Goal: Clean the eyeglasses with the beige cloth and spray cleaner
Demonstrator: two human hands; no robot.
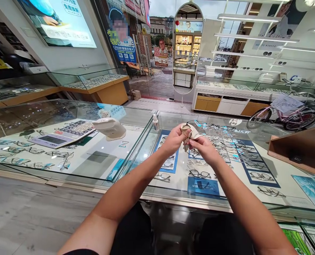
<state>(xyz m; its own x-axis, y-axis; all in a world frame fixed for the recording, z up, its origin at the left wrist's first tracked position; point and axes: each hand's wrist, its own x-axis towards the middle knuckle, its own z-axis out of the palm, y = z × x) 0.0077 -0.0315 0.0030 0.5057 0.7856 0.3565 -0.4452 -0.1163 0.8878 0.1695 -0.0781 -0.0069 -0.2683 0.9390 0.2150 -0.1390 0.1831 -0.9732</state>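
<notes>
Above the glass counter, my left hand (176,139) is closed with thumb and fingers pinching a small cream pouch-like item (193,131). From the other side my right hand (203,148) is closed too, its fingertips meeting the left ones at the item's lower part. Small metal pieces that look like keys (186,146) dangle below the fingers. Exactly which fingers grip the metal and which the soft part cannot be made out. Under the glass, rows of eyeglasses (200,174) lie beneath both hands.
A small white bottle (155,122) stands left of my hands on the glass counter (136,156). Farther left are a white stand-like device (110,128) and a large calculator (64,134). At right sit a brown wooden box (292,150) and, beyond the counter, a bicycle (292,115).
</notes>
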